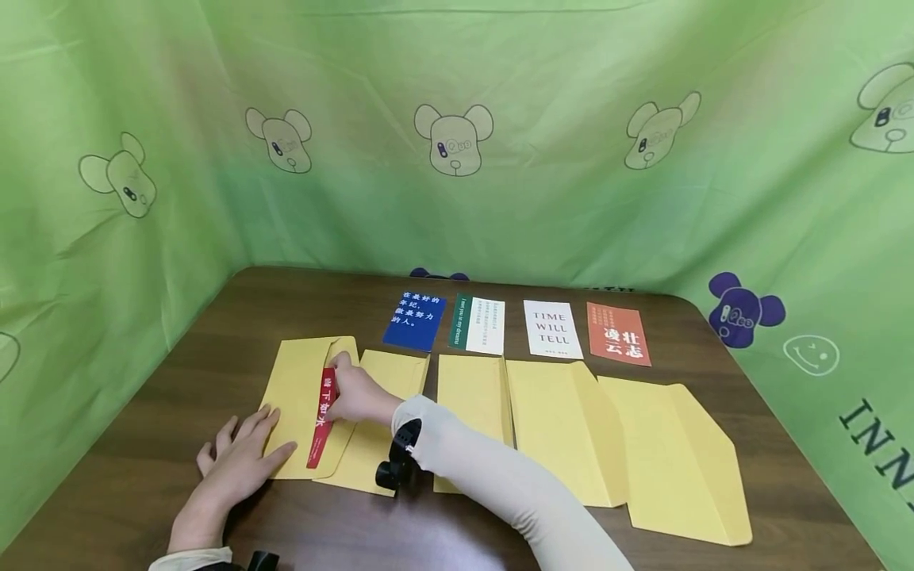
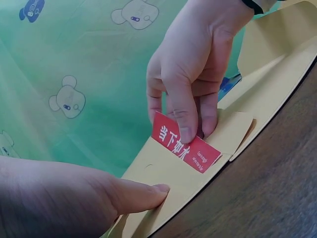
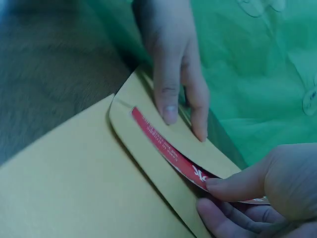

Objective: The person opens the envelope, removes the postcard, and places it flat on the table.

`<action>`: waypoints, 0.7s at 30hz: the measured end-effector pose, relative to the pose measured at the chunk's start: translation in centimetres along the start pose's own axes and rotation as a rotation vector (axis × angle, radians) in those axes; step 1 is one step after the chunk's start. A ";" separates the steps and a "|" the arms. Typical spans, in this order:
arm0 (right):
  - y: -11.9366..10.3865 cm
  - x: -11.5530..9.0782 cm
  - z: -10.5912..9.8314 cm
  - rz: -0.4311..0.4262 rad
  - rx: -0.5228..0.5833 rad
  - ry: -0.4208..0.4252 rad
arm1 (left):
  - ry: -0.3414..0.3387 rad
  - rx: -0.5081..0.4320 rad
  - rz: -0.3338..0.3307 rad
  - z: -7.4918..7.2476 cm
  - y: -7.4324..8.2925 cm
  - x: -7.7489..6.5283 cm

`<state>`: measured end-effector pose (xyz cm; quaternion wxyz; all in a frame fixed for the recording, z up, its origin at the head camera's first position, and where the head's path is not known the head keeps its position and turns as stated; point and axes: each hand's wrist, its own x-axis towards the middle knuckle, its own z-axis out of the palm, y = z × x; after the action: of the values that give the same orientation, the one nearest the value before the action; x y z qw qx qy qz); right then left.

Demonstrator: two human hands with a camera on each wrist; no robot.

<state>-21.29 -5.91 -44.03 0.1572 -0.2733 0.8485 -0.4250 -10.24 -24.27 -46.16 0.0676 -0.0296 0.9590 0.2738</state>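
Note:
A red card [image 1: 323, 420] with white characters stands partly inside the leftmost yellow envelope [image 1: 296, 373], its outer strip showing along the opening. My right hand [image 1: 357, 392] pinches the card's exposed edge, thumb on the printed face and fingers behind it, as the right wrist view shows. My left hand [image 1: 243, 452] rests on the envelope's left side with its fingers spread. In the left wrist view the left thumb [image 2: 143, 193] presses on the envelope's face. The rest of the card is hidden inside the envelope.
Several more yellow envelopes lie in a row to the right, among them one at the far right [image 1: 678, 460] with its flap unfolded. Behind them lie a blue card [image 1: 415, 321], a green-and-white card [image 1: 478, 323], a white card [image 1: 552, 328] and an orange card [image 1: 618, 333].

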 end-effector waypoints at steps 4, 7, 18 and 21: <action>-0.1 -0.2 0.3 0.065 0.188 -0.018 | 0.002 0.004 0.000 0.1 0.1 -0.1; -0.2 -0.2 0.5 0.079 0.256 -0.029 | 0.003 0.006 -0.002 0.1 0.1 -0.2; 0.0 -0.2 0.2 0.122 0.387 -0.052 | 0.007 0.004 -0.002 0.1 0.2 -0.1; 0.2 -0.2 0.1 0.124 0.399 -0.056 | 0.006 0.004 -0.002 0.1 0.2 -0.1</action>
<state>-21.11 -5.75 -44.24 0.2575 -0.1956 0.7581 -0.5663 -10.14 -24.07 -46.10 0.0647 -0.0312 0.9597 0.2717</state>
